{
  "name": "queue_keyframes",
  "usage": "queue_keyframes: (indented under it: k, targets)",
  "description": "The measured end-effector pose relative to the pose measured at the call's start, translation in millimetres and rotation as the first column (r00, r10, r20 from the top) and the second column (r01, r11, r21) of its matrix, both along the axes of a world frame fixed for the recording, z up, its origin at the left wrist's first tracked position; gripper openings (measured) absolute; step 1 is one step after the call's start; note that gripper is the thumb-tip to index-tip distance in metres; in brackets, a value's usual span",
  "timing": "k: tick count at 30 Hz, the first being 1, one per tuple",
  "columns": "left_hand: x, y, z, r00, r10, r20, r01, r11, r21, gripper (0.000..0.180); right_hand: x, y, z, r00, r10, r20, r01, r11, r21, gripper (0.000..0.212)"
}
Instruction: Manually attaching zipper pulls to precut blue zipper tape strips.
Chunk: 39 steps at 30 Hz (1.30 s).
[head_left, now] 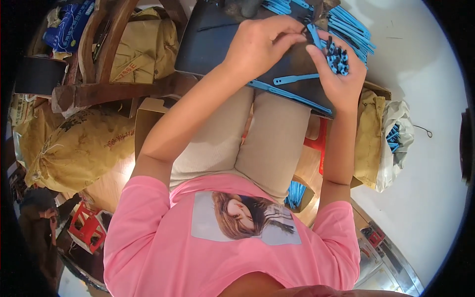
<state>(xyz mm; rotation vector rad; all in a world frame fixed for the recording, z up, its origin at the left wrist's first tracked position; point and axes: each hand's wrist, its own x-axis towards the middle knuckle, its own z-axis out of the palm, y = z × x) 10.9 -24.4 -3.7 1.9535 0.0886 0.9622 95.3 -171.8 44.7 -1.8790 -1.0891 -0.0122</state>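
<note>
My right hand point(341, 81) is closed round a bundle of slim blue strips point(338, 60) with dark tips, their ends pointing toward me. My left hand point(260, 44) reaches in from the left, thumb and forefinger pinched at the dark end of one blue strip point(313, 35) by the bundle; what exactly lies between those fingertips is too small to make out. Below the hands a single flat blue strip point(296, 78) with a rounded, holed end lies on the dark tabletop point(210, 49). Longer blue strips point(292, 94) lie along the table's near edge.
A pile of blue strips point(349, 29) lies at the far right of the table. Yellow sacks point(81, 148) and a wooden chair frame point(118, 91) stand at left. A white bag point(398, 148) with blue pieces hangs at right. A person point(42, 218) is at lower left.
</note>
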Motion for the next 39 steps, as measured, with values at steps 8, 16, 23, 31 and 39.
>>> queue_keyframes:
  k: [8, 16, 23, 31, 39]
  targets:
    - [-19.0, 2.6, 4.3, 0.998, -0.056, 0.016, 0.048, 0.954, 0.297, 0.019, -9.4, -9.7, 2.3, 0.999, -0.022, -0.026, 0.024, 0.997, 0.076, 0.014]
    - [-41.0, 52.4, 7.1, 0.903, 0.367, -0.222, -0.156, 0.763, 0.628, 0.021, 5.4, -39.4, 14.0, 0.999, -0.019, -0.031, 0.026, 0.964, 0.266, 0.017]
    - [-41.2, 41.6, 18.3, 0.897, 0.308, -0.316, -0.097, 0.837, 0.539, 0.021, 24.1, -49.0, 2.6, 0.897, 0.305, 0.32, -0.042, 0.779, -0.626, 0.03]
    - [-41.7, 13.2, 32.5, 0.966, 0.041, -0.256, 0.027, 0.967, 0.255, 0.013, 32.7, -45.8, -1.4, 0.809, 0.488, 0.327, -0.097, 0.661, -0.744, 0.039]
    - [-33.5, 3.6, 10.2, 0.892, -0.07, -0.446, 0.231, 0.92, 0.318, 0.022, 36.2, -43.1, -11.2, 0.795, 0.497, 0.348, -0.162, 0.726, -0.668, 0.039]
